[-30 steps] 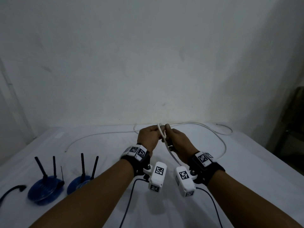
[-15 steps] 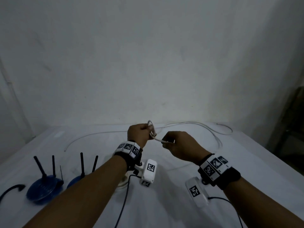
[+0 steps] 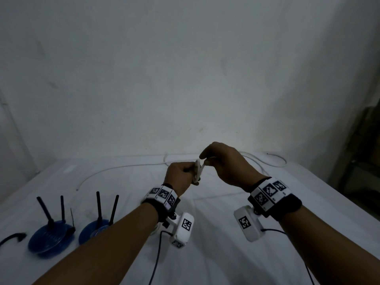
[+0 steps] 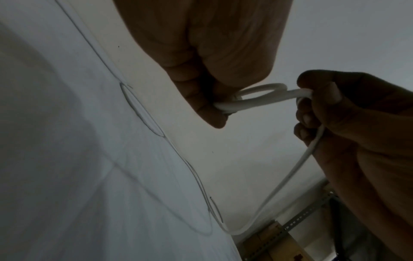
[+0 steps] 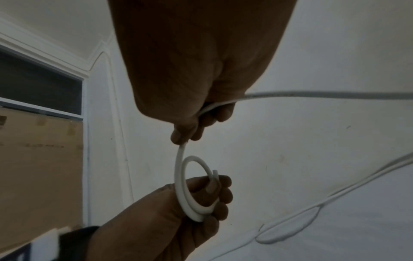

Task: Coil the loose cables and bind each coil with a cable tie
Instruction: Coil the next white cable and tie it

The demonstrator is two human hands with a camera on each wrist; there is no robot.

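While the white cable is curling into its first small loops, both hands are working it above the table.

Left hand is clenching the coil in its grip; right hand is pinching the feeding strand just beside it, the rest trailing onto the table. It is looking light, springy and smooth, so gripping where the loops are crossing seems wise.
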